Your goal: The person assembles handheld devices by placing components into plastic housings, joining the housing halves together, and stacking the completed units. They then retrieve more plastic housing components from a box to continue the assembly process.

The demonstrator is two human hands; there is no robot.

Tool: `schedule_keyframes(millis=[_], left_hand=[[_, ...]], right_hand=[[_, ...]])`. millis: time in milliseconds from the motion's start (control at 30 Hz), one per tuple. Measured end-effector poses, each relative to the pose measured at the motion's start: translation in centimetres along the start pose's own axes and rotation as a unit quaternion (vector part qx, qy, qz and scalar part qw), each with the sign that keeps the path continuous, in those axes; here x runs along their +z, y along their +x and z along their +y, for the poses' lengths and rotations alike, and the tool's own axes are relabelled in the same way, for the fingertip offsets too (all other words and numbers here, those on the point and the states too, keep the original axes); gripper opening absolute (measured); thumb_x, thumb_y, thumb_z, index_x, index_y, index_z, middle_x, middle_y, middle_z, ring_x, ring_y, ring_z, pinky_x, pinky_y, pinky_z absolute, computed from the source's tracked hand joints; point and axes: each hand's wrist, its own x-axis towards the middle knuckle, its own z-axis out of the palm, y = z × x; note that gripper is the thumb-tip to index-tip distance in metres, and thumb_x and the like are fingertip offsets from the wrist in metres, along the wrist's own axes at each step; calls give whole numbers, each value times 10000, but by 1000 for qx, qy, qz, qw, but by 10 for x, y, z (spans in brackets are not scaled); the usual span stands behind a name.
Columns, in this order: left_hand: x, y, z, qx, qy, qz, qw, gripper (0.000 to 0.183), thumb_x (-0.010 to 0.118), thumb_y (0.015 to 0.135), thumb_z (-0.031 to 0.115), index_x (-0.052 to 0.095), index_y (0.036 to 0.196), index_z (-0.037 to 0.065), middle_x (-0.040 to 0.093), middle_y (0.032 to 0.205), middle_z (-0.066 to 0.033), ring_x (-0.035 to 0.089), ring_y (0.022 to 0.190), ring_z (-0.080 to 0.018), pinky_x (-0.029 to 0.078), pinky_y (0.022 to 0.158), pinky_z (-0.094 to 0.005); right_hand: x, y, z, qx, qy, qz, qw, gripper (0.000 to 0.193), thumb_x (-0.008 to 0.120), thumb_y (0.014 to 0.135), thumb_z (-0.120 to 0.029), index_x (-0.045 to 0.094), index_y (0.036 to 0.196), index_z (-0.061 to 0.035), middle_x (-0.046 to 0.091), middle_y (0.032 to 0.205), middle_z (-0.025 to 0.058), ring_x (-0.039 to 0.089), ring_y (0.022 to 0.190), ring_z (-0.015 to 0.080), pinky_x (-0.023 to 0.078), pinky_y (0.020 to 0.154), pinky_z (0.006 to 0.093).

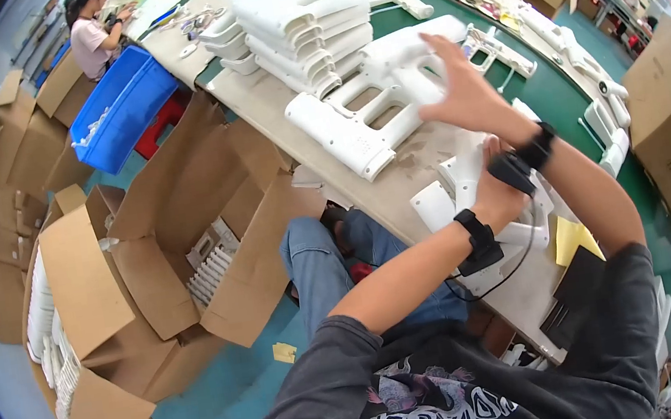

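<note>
On the table's near side lies a white gun-shaped plastic housing (345, 137) with oval openings and small screw holes. My right hand (468, 88) hovers at its right end, thumb and fingers spread apart; whether it touches the housing is unclear. Closer to me, my left hand (504, 186) rests over another white plastic housing (435, 206), its fingers partly hidden behind my right wrist. Each wrist wears a black strap with a small box, and a thin dark cable hangs between them. Stacked white housings (286, 41) stand beyond the first one.
Open cardboard boxes (218, 200) stand on the floor at left, with white parts inside. Beyond them is a blue bin (123, 102). Partly assembled white housings (493, 50) lie on the green surface. Yellow paper (573, 240) sits by my right arm. A co-worker (93, 38) sits far left.
</note>
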Motion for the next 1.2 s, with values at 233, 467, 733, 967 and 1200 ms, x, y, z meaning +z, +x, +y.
schedule_keyframes(millis=[233, 467, 733, 967, 1200], left_hand=[[-12, -1, 10, 53, 124, -12, 991, 417, 660, 801, 354, 672, 1109, 74, 617, 1154, -146, 489, 1176, -369, 419, 961, -486], [-19, 2, 17, 19, 149, -112, 982, 474, 670, 786, 321, 653, 1151, 20, 574, 1243, -192, 472, 1213, -395, 365, 1050, -499], [-24, 4, 12, 5, 80, -25, 996, 702, 733, 761, 353, 504, 1288, -50, 488, 1273, -297, 443, 1203, -433, 322, 1107, -502], [-60, 11, 26, -22, 28, 17, 999, 741, 801, 716, 357, 486, 1278, -9, 452, 1317, -301, 428, 1216, -420, 334, 1102, -493], [-175, -52, 13, -104, -63, 47, 991, 676, 841, 675, 207, 518, 1261, 107, 392, 1435, -259, 384, 1267, -431, 319, 1102, -522]], right_hand=[[65, 51, -2, 102, 84, -100, 986, 1067, 793, 644, -280, 271, 1542, -35, 303, 1517, 303, 347, 1405, 428, 337, 1161, 434], [51, 38, 8, 34, 35, -126, 991, 1032, 775, 653, -239, 286, 1547, -73, 307, 1541, 253, 346, 1424, 375, 331, 1170, 405], [-19, 34, -5, 152, 197, -97, 964, 936, 759, 689, -232, 370, 1530, -98, 377, 1534, 189, 416, 1383, 286, 366, 1120, 389], [-91, 27, -25, 29, 103, -46, 993, 929, 738, 720, -281, 355, 1544, -89, 358, 1571, 147, 476, 1331, 291, 383, 1094, 394], [-121, -4, -70, -83, 150, 47, 984, 954, 734, 758, -322, 298, 1565, -64, 346, 1583, 128, 472, 1338, 316, 409, 1084, 412]])
